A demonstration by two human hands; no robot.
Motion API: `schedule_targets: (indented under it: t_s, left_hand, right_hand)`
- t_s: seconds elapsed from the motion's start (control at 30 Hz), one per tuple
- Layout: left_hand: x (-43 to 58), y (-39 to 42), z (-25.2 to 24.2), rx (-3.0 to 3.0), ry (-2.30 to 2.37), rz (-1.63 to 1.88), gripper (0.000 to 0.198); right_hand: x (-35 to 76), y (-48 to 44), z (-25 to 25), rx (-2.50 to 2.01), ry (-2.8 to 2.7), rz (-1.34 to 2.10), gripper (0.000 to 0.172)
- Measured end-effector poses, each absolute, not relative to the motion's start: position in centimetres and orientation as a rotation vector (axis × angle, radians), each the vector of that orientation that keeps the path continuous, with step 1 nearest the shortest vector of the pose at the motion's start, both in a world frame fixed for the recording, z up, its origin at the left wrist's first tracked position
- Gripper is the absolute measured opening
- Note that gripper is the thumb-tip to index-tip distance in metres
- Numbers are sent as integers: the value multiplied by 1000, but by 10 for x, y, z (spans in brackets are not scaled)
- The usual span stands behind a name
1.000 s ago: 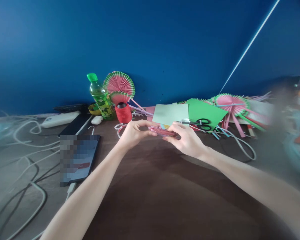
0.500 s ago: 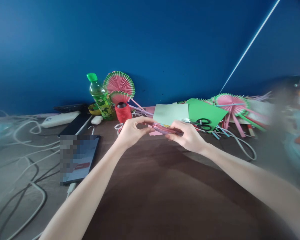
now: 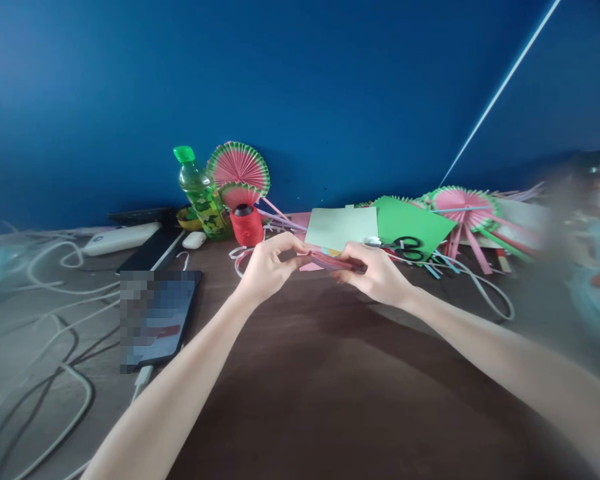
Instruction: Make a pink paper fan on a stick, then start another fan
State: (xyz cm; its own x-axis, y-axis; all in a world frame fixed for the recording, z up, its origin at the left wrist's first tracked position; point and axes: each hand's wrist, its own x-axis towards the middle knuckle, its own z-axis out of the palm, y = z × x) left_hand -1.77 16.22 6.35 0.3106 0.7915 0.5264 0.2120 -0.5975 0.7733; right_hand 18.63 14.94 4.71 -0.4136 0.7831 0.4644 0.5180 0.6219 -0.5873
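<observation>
Head cam's the only view I get on my end, so here goes. I've got both arms stretched out over the desk (image 3: 290, 387), left forearm running up from the bottom left, right one coming in lower and flatter from the right edge. The hands meet near the middle of the view, roughly level, fingertips pointing at each other.

The left hand (image 3: 267, 270) has its thumb and index making a loop, a bit of a gap back by the palm but the tips narrowed down onto the left end of a thin layered bundle of pink paper (image 3: 324, 258). The right hand (image 3: 374, 272) is more closed up: thumb below, curled fingers over the top, pinching the other end. So the bundle sits between the two hands, edge-on to me and tipped slightly down to the right. Can't make out how many layers are in there, the fingers hide a lot.

Just beyond the hands there's a pale green sheet (image 3: 341, 228), then a brighter green sheet (image 3: 413, 223) with black scissor handles (image 3: 409, 249) showing against it. A red cylinder (image 3: 247, 227) stands past the left hand.
</observation>
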Motion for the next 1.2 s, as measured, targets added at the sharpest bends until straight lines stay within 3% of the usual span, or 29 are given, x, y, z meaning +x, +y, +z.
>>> schedule_targets:
  t_s: [0.6, 1.0, 1.2]
  left_hand:
    - [-14, 159, 61, 2169, 1135, 1447, 7]
    - [-11, 160, 50, 2221, 1008, 1490, 13]
    - [-3, 161, 41, 1832, 1061, 1393, 10]
  right_hand:
    - [184, 148, 50, -1016, -1951, 814, 20]
    - [182, 147, 47, -1041, -1913, 930, 17]
    - [179, 147, 44, -1097, -1891, 811, 22]
